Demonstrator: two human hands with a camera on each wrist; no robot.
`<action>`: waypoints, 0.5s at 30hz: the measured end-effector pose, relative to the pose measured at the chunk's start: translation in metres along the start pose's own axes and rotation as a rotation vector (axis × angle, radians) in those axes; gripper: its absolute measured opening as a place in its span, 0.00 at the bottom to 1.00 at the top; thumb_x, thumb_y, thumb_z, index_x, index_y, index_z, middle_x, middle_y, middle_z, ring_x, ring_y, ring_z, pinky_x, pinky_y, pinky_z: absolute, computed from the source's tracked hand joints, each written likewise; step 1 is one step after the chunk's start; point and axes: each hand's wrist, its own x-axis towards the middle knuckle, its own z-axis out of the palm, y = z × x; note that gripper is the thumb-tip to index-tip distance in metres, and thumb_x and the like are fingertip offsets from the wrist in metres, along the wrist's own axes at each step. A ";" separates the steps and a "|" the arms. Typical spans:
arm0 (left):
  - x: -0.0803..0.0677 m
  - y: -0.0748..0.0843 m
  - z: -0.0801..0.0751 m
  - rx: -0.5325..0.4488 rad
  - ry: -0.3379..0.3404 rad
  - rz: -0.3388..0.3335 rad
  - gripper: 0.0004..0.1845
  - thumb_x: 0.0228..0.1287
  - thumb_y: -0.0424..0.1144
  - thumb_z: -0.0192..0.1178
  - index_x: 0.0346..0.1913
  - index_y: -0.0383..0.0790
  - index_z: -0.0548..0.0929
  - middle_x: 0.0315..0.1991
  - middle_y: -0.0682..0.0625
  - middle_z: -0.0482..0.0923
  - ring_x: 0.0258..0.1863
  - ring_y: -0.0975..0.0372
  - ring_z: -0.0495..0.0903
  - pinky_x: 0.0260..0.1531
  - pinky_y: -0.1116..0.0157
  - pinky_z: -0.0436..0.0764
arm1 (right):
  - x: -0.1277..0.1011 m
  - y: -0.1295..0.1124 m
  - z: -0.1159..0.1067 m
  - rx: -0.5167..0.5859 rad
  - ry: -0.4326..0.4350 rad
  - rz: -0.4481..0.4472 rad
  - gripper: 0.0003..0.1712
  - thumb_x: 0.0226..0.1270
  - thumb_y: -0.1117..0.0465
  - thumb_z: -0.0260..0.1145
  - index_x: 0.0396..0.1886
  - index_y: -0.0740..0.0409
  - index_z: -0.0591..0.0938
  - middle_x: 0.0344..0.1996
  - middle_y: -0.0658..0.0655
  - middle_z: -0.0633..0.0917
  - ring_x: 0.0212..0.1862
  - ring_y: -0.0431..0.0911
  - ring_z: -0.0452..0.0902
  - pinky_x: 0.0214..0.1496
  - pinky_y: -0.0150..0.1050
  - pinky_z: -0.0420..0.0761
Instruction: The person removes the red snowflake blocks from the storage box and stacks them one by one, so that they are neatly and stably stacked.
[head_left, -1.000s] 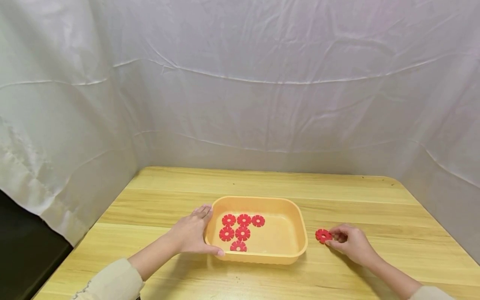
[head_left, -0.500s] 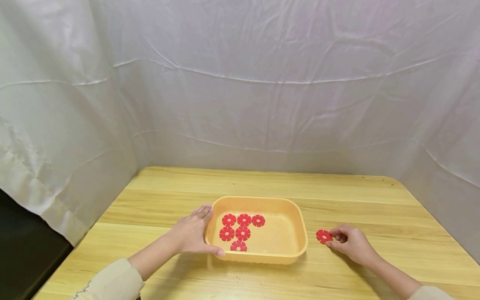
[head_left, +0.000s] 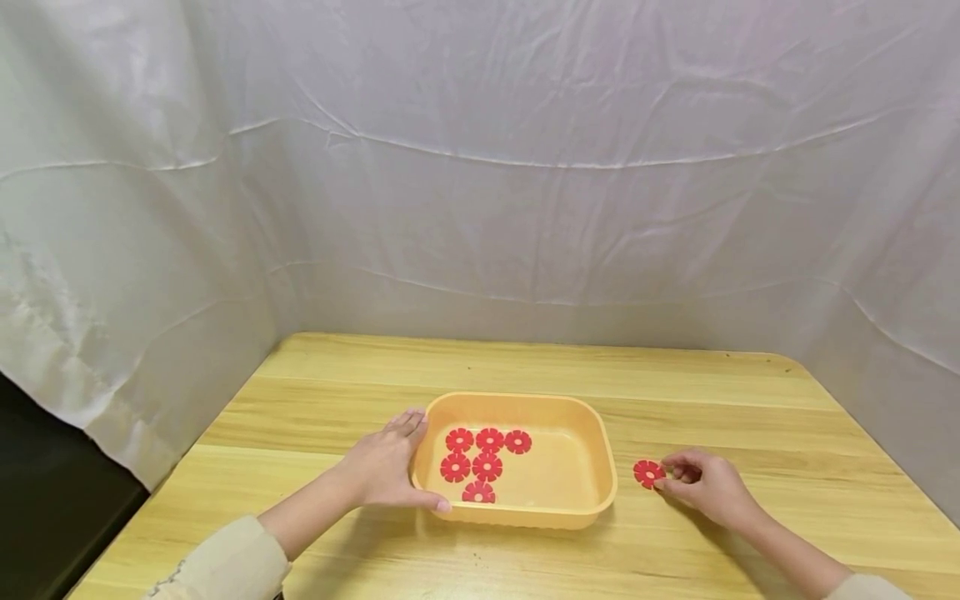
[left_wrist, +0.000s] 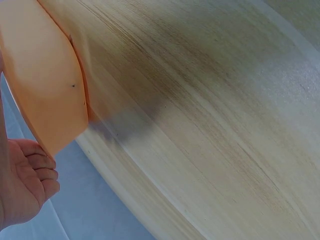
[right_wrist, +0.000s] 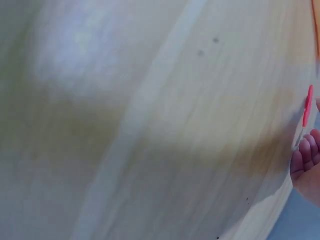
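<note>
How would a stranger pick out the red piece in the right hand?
On the wooden table, find the orange tub. To its right, the right hand pinches a red disc, notched like a flower. It's the only such disc in view outside the tub.

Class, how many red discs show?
7: in the tray, rows of three discs, two and one, back to front; one in the right hand. More may be hidden.
</note>
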 end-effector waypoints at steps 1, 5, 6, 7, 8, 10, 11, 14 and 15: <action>0.000 0.000 0.000 0.001 0.002 0.004 0.63 0.37 0.77 0.57 0.66 0.26 0.63 0.68 0.33 0.58 0.69 0.44 0.58 0.60 0.48 0.70 | 0.000 0.000 -0.001 0.006 0.007 0.001 0.15 0.47 0.65 0.73 0.35 0.67 0.83 0.24 0.51 0.80 0.25 0.28 0.67 0.26 0.26 0.74; 0.001 0.000 0.001 0.002 0.013 0.013 0.63 0.37 0.77 0.57 0.65 0.26 0.63 0.68 0.32 0.58 0.68 0.44 0.58 0.60 0.48 0.71 | 0.002 -0.004 -0.004 0.019 0.058 -0.014 0.15 0.50 0.65 0.72 0.38 0.69 0.83 0.25 0.53 0.81 0.25 0.29 0.68 0.26 0.26 0.74; 0.000 -0.001 0.001 0.002 0.014 0.014 0.63 0.37 0.77 0.57 0.65 0.26 0.63 0.68 0.32 0.58 0.68 0.43 0.58 0.60 0.48 0.70 | 0.003 -0.006 -0.005 0.021 0.071 -0.016 0.15 0.51 0.65 0.72 0.38 0.69 0.83 0.26 0.53 0.81 0.26 0.29 0.68 0.26 0.26 0.74; 0.000 -0.001 0.001 0.001 0.015 0.016 0.63 0.37 0.77 0.57 0.65 0.26 0.63 0.67 0.32 0.58 0.68 0.43 0.58 0.60 0.48 0.70 | 0.004 -0.008 -0.005 0.025 0.081 -0.013 0.15 0.51 0.65 0.71 0.38 0.69 0.83 0.26 0.53 0.81 0.26 0.29 0.69 0.26 0.26 0.75; 0.000 -0.001 0.001 0.002 0.015 0.017 0.63 0.37 0.77 0.57 0.65 0.26 0.63 0.67 0.32 0.58 0.68 0.43 0.58 0.60 0.48 0.70 | 0.005 -0.010 -0.006 0.031 0.089 -0.010 0.15 0.52 0.64 0.71 0.39 0.69 0.83 0.26 0.53 0.82 0.26 0.29 0.69 0.27 0.26 0.75; -0.001 -0.001 0.002 0.005 0.017 0.020 0.63 0.37 0.77 0.57 0.65 0.26 0.63 0.67 0.32 0.58 0.68 0.43 0.58 0.61 0.49 0.70 | 0.006 -0.014 -0.006 0.047 0.094 0.007 0.16 0.53 0.64 0.70 0.40 0.69 0.82 0.27 0.53 0.82 0.26 0.29 0.69 0.27 0.26 0.76; -0.001 -0.002 0.002 0.007 0.020 0.022 0.63 0.37 0.77 0.57 0.65 0.26 0.63 0.67 0.32 0.58 0.68 0.43 0.58 0.61 0.49 0.70 | 0.007 -0.016 -0.006 0.059 0.095 0.015 0.16 0.53 0.64 0.70 0.41 0.69 0.82 0.27 0.54 0.82 0.26 0.29 0.69 0.28 0.26 0.76; -0.001 -0.002 0.002 0.007 0.025 0.025 0.63 0.37 0.77 0.57 0.65 0.26 0.63 0.67 0.32 0.59 0.68 0.43 0.58 0.61 0.49 0.69 | 0.010 -0.024 -0.006 0.093 0.112 0.023 0.17 0.53 0.63 0.70 0.42 0.69 0.82 0.28 0.54 0.82 0.26 0.29 0.70 0.29 0.26 0.76; -0.001 -0.002 0.002 0.006 0.026 0.025 0.63 0.37 0.77 0.57 0.65 0.26 0.62 0.67 0.32 0.59 0.68 0.43 0.58 0.61 0.49 0.69 | 0.012 -0.026 -0.005 0.107 0.123 0.019 0.18 0.53 0.63 0.70 0.42 0.69 0.82 0.28 0.53 0.82 0.27 0.29 0.71 0.29 0.26 0.76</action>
